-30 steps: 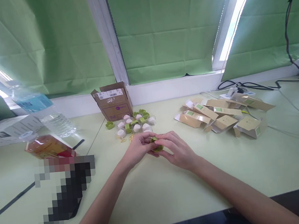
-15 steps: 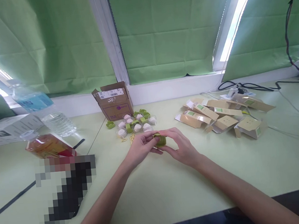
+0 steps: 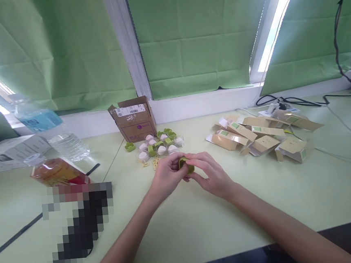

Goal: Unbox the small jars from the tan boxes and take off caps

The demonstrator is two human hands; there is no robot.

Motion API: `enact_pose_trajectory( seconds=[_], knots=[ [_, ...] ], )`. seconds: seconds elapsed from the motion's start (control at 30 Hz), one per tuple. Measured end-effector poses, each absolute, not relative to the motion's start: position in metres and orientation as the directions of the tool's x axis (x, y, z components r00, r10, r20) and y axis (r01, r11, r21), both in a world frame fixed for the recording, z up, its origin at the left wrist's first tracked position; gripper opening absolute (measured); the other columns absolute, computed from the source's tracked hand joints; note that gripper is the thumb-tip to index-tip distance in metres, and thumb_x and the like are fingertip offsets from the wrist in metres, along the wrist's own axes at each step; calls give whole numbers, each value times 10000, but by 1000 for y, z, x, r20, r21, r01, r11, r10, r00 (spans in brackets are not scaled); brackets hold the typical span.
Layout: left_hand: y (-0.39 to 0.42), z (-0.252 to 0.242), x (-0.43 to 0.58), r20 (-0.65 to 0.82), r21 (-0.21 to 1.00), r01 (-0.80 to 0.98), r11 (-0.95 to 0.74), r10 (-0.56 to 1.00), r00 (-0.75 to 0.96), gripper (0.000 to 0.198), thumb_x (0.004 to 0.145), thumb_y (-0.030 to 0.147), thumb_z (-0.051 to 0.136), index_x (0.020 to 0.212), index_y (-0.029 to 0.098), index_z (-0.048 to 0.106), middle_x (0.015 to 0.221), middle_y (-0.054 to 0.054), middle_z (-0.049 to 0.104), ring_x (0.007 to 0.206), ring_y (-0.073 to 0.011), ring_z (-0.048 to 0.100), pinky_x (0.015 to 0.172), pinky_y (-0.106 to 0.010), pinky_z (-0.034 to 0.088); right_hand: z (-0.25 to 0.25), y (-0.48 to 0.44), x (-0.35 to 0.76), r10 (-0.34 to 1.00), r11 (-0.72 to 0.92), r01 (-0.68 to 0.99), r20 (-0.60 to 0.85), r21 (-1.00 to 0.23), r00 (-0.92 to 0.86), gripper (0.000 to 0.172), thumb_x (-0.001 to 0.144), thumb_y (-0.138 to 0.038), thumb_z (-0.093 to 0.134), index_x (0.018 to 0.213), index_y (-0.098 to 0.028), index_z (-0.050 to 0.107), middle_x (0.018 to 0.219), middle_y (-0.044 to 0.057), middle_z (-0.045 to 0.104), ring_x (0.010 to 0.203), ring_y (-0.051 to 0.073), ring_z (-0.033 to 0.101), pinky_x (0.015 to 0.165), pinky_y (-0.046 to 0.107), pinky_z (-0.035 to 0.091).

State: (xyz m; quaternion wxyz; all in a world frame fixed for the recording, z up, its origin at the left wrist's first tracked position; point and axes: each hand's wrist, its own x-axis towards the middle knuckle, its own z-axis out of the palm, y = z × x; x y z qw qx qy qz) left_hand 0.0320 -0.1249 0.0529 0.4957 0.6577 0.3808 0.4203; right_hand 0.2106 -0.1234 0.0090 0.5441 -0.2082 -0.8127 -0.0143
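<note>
Between my two hands, above the pale green table (image 3: 190, 224), is a small round green piece (image 3: 190, 168). My left hand (image 3: 168, 175) grips its left side, thumb against the front. The fingers of my right hand (image 3: 211, 173) pinch it from the right, partly covering it. Just beyond my hands lie several clear cups with white contents (image 3: 161, 150) and several green flower-shaped pieces (image 3: 129, 146). Small yellowish rings (image 3: 155, 162) lie next to my left hand.
An open brown cardboard box (image 3: 136, 124) stands at the back. Flattened small cartons (image 3: 264, 145) are piled to the right. On the left are a water bottle (image 3: 67, 145), an amber drink bottle (image 3: 59, 172) and a white box (image 3: 14, 151). Black cables (image 3: 305, 101) run behind.
The green piece has turned between my fingers, and a hollow rim now shows. My left fingers have curled in closer, and my right fingers have shifted over its top.
</note>
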Motion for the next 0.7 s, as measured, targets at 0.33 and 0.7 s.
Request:
enact_pose_trajectory(
  seconds=[0.33,0.7],
  knots=[
    [-124,49,27,431,894,-24,-447,845,318,132,925,240,656,1018,156,698,929,-70,706,849,-173,677,763,-286,582,19,-117,226,711,687,5,671,-727,-209,470,917,-472,705,1313,-245,590,1187,114,677,1098,253,664,858,428,620],
    [-123,51,30,306,951,-205,-231,798,518,178,969,297,644,1058,148,604,852,-90,735,745,-204,718,639,-319,583,34,-123,221,863,272,-258,354,-927,-360,271,913,-458,708,849,-195,700,699,4,665,640,162,630,646,333,497]
  ],
)
